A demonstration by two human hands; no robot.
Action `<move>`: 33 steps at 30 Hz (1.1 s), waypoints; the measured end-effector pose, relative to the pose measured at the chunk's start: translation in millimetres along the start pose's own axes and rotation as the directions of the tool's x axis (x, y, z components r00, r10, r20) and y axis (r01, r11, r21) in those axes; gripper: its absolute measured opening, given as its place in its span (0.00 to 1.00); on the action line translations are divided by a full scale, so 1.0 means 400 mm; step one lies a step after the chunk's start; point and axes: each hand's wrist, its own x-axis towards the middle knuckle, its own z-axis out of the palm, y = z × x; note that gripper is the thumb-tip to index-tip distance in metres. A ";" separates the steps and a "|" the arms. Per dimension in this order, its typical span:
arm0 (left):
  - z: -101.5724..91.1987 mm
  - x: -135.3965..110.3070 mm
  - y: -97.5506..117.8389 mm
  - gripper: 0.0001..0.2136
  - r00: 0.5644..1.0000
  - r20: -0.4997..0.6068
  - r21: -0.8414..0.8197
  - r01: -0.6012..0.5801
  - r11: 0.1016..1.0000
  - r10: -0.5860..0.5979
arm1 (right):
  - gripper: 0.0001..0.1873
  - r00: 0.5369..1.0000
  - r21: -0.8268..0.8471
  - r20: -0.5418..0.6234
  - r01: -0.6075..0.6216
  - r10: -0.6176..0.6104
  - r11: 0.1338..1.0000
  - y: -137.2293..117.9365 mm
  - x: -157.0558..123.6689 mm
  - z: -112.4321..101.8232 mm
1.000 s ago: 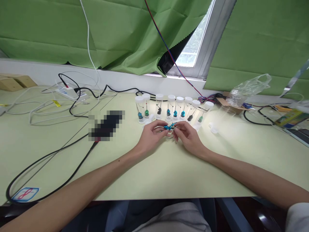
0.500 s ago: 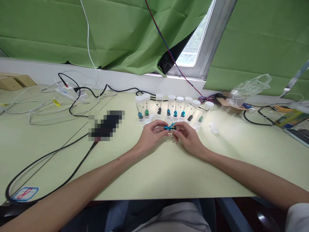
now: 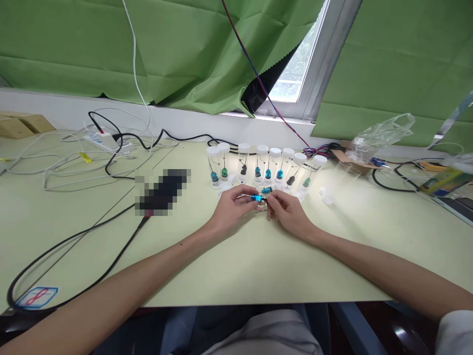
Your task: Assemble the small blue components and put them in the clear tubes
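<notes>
My left hand (image 3: 233,207) and my right hand (image 3: 287,211) meet at the middle of the pale green table (image 3: 236,266), both pinched on a small blue part on a thin wire (image 3: 257,197). A second small blue piece (image 3: 267,190) lies just beyond my fingertips. Right behind them stands a row of several clear tubes with white caps (image 3: 263,165), each holding a small blue, green or black part on a wire.
A pixelated dark object (image 3: 163,191) lies to the left with a black cable (image 3: 74,256) looping toward the near edge. A power strip and tangled cords (image 3: 107,143) sit at the back left. A plastic bag (image 3: 380,133) and loose white caps (image 3: 326,197) are at the right.
My hands have barely shifted. The second blue piece now shows apart from the one I pinch, just beyond my fingertips.
</notes>
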 end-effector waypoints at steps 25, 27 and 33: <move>-0.006 0.003 -0.009 0.12 0.998 -0.043 -0.015 0.037 0.999 -0.038 | 0.12 1.000 0.092 0.018 0.023 -0.025 0.995 0.008 0.000 -0.002; -0.005 0.002 -0.009 0.12 0.998 -0.038 -0.015 0.041 0.999 -0.042 | 0.12 1.000 0.062 0.021 0.016 -0.017 0.998 0.005 0.000 -0.002; -0.003 0.004 -0.010 0.13 0.998 -0.034 -0.014 0.048 0.999 -0.049 | 0.15 1.000 0.028 0.023 0.003 -0.004 1.000 0.001 0.000 -0.003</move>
